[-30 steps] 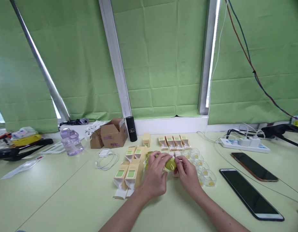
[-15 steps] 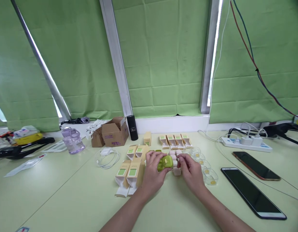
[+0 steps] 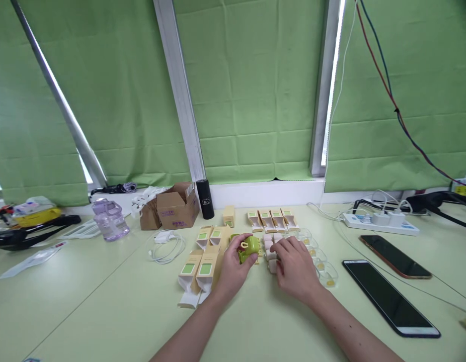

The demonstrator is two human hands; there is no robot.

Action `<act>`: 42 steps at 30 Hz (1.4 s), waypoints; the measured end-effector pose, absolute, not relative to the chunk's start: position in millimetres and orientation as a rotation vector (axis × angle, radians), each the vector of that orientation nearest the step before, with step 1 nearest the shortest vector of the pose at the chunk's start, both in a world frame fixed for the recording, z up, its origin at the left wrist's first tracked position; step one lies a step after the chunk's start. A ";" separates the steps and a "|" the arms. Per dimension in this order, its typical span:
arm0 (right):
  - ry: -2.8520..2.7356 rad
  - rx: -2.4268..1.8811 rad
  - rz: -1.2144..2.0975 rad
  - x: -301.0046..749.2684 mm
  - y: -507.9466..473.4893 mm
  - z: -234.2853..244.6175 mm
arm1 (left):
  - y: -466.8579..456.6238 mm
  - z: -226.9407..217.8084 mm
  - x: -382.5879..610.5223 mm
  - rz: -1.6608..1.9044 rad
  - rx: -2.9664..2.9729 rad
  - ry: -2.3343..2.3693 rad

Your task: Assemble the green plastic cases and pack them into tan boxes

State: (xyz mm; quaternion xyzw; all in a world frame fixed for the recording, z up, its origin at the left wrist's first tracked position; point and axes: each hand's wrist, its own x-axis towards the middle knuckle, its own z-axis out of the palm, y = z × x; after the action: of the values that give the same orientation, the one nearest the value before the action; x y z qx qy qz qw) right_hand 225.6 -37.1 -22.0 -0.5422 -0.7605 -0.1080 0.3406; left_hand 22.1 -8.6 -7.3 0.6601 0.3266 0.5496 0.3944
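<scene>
Fingers of the left hand (image 3: 233, 270) are closed round a small lime-green rounded plastic case (image 3: 250, 247), thumb on its near side. The case sits just above the pale green table (image 3: 104, 301), near the middle of the layout. One second ago both hands pinched this case together. Now the right hand (image 3: 295, 267) has let go and moved off to the right, and the case has shifted slightly left, carried by the left hand alone. The right fingers lie curved, palm down, over a cluster of small pale pink blocks (image 3: 269, 247). I cannot tell from here whether they pinch one or merely rest on them. My reading: the two-handed handling of the case is over, and each hand now has its own item. Just right of the right hand is a string of clear round plastic cups with yellow centres (image 3: 323, 269). Just left of the left hand lie beige cardboard sleeves with green labels (image 3: 205, 269), and four small open beige boxes (image 3: 273, 220) stand in a row behind. Farther out are a coiled white cable (image 3: 165, 247), a black cylinder (image 3: 205, 199), a brown carton (image 3: 176, 207), a lilac bottle (image 3: 110, 220), two dark phones (image 3: 391, 299) and a white power strip (image 3: 380, 224).
</scene>
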 end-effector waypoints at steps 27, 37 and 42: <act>-2.099 -1.512 -0.342 217.9 -40.4 -22.8 | -1.1 -11.6 20.7 1.391 1.341 0.688; -1.476 -0.923 0.453 210.5 -41.5 -21.9 | 0.9 -10.5 19.5 1.433 1.346 0.727; -1.098 -0.718 1.028 205.5 -36.3 -23.5 | 2.3 -12.1 19.9 1.442 1.360 0.759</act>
State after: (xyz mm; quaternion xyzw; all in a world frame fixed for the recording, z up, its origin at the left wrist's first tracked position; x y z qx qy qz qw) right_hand 205.5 -36.3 -23.5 -0.3188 -0.4877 0.4564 0.6724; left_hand 19.9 2.3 -12.1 0.5595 0.3120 0.5931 0.4878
